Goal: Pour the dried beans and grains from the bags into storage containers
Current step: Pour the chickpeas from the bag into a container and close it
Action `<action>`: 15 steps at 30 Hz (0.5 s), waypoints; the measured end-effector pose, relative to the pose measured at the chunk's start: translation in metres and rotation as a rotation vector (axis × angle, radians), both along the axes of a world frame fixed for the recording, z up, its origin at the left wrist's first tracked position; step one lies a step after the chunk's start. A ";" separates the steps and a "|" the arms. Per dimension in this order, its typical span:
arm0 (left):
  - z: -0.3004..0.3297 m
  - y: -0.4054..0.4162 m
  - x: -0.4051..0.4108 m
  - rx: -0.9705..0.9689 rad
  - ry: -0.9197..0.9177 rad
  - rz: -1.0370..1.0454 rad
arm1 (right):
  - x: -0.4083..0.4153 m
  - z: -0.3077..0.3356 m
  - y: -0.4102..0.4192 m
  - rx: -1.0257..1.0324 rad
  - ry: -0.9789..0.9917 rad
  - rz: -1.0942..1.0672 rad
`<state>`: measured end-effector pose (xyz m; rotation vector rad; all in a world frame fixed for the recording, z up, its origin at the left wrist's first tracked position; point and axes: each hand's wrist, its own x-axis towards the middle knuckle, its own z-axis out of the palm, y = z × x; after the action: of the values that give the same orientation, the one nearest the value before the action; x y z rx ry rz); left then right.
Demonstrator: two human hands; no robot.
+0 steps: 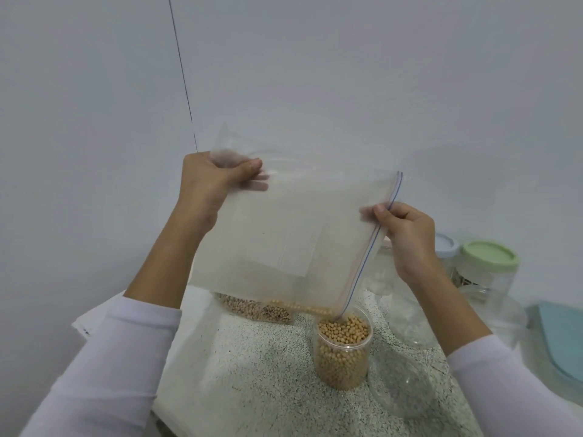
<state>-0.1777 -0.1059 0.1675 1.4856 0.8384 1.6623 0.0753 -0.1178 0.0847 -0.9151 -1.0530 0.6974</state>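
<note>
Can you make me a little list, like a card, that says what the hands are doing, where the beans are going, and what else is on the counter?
left hand: grips the upper corner of the zip bag
right hand: pinches the bag at its zip edge
zip bag: tilted, lowest corner over the jar
beans left in bag: a few, along the bottom edge
clear jar: open, nearly full of yellow beans, standing on the speckled counter
second bag: brownish beans, lying behind
green-lidded jar: closed, at right
</note>
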 end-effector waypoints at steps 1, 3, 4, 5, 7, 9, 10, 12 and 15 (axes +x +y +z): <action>0.000 0.001 -0.001 0.002 0.003 0.002 | -0.001 -0.001 0.000 -0.009 -0.017 0.025; -0.001 0.004 -0.002 0.008 -0.006 0.002 | -0.004 -0.002 0.001 -0.021 -0.010 0.069; -0.001 0.005 -0.002 0.008 -0.006 0.000 | -0.006 -0.003 0.002 -0.014 0.026 0.083; -0.002 0.006 -0.003 0.004 0.001 -0.004 | -0.007 -0.003 0.002 -0.004 0.071 0.097; -0.004 0.008 -0.005 -0.009 0.022 -0.018 | -0.008 -0.004 0.004 0.015 0.158 0.129; -0.009 0.011 -0.009 -0.028 0.059 -0.021 | -0.009 -0.005 0.005 0.026 0.214 0.158; -0.013 0.012 -0.011 -0.037 0.088 -0.017 | -0.010 -0.006 0.005 0.028 0.225 0.165; -0.020 0.014 -0.017 -0.051 0.144 -0.020 | -0.010 -0.007 0.006 0.032 0.238 0.168; -0.036 0.016 -0.028 -0.073 0.212 -0.041 | -0.011 -0.008 0.007 0.039 0.253 0.163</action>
<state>-0.2061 -0.0899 0.1319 1.6371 0.9651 1.4463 0.0646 -0.1105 0.0766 -0.6916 -0.9177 0.9007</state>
